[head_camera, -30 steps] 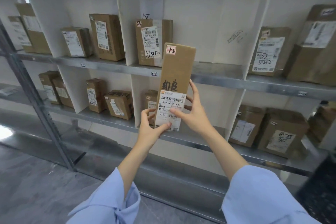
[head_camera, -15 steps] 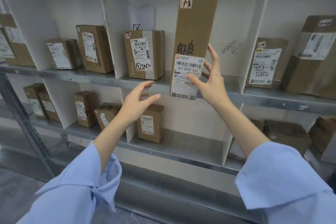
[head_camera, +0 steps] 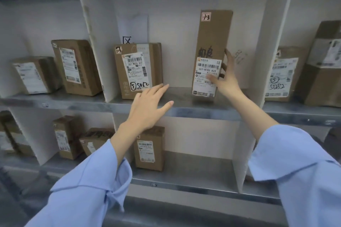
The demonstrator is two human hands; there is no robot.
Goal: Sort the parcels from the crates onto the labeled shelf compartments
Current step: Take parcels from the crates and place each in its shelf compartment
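Observation:
A tall, narrow cardboard parcel with a white label reading 507-N705 A33 stands upright on the upper metal shelf, in the middle compartment. My right hand holds its right side low down, thumb on the label and fingers round the edge. My left hand hovers with straight fingers over the shelf's front edge, holding nothing. A squat parcel labelled 507-N705 A37 stands at the left of the same compartment.
White dividers split the shelves into compartments. Parcels stand in the left compartment and the right one. The lower shelf holds several small parcels, one just below my left hand.
My right hand carried the tall parcel up and back and stood it on the upper shelf. My left hand let go of it a second ago and now hovers open.

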